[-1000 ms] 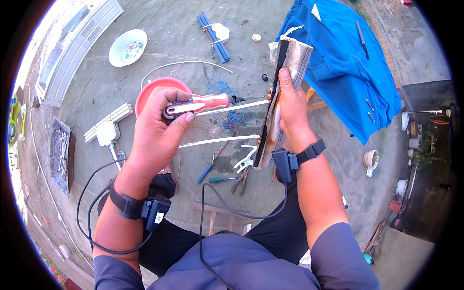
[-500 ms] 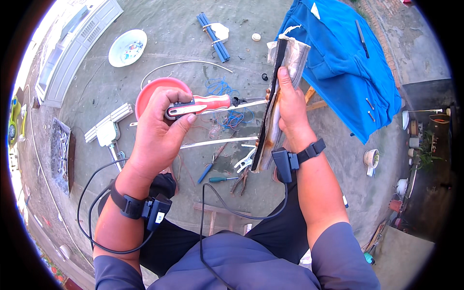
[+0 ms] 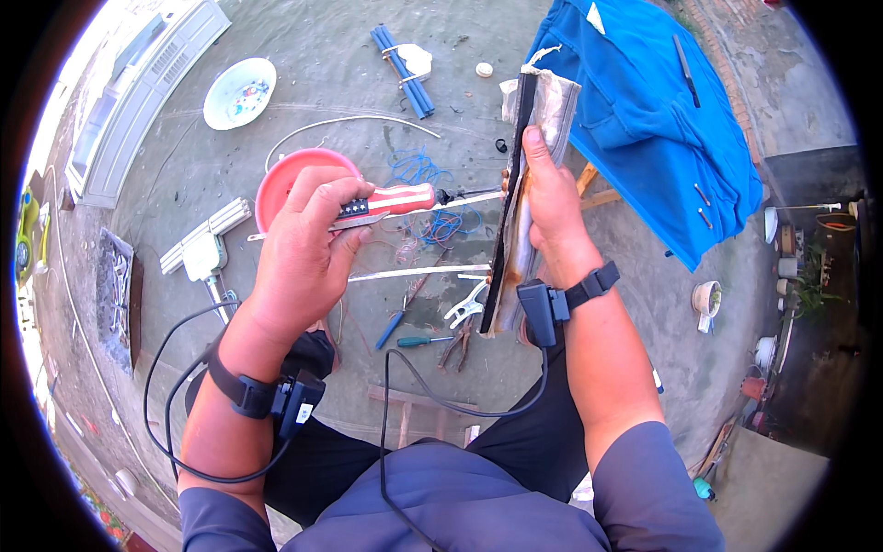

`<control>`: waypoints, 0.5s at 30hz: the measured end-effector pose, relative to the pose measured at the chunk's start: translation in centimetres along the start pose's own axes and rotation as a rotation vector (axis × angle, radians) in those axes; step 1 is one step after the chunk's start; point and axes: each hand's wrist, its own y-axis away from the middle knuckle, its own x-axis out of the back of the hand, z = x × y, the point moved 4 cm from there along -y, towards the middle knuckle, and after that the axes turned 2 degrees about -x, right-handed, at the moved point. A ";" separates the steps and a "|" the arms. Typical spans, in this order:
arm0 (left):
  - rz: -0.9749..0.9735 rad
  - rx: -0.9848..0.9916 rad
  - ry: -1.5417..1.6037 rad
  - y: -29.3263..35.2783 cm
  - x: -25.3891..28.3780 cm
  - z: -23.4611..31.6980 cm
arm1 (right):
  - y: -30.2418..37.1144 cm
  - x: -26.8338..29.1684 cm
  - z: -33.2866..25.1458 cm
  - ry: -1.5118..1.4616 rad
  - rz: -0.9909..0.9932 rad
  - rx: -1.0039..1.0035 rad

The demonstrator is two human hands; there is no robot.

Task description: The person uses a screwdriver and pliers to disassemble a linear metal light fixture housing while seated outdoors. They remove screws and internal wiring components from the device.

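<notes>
My left hand [image 3: 313, 235] is closed around a screwdriver [image 3: 407, 198] with a red and white handle. Its dark shaft points right, and the tip meets or nearly meets brownish fittings on the black edge of a long narrow metal part [image 3: 552, 97]. That part is silvery and rust-stained, with frayed pale material at its far end. My right hand [image 3: 554, 198] grips it near the middle, thumb along its face, holding it upright and slightly tilted. Two pale rods [image 3: 414, 272] run leftward from its black edge; I cannot tell how they are fixed.
A red bowl [image 3: 299, 170] lies behind my left hand. Below are a blue-handled tool [image 3: 390, 329], a green screwdriver [image 3: 416, 341], pliers [image 3: 454, 348] and a white clamp [image 3: 467, 305]. Blue wire [image 3: 418, 169], tied blue tubes [image 3: 403, 72], a white basin [image 3: 241, 93] and blue cloth [image 3: 644, 120] lie farther off.
The screwdriver's handle has turned in my left hand, now showing a dark patterned side, and my fingers have shifted on it. The metal part in my right hand has moved slightly left.
</notes>
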 end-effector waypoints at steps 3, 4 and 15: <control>-0.044 -0.040 -0.105 -0.1 0.0 0.1 | 0.2 -0.1 0.1 0.027 0.015 0.019; -0.059 -0.039 -0.114 -0.1 -0.1 0.2 | 0.2 -0.1 0.1 0.039 0.024 0.036; -0.294 -0.039 -0.246 1.5 -1.7 1.1 | 0.7 0.6 0.1 0.137 -0.011 0.142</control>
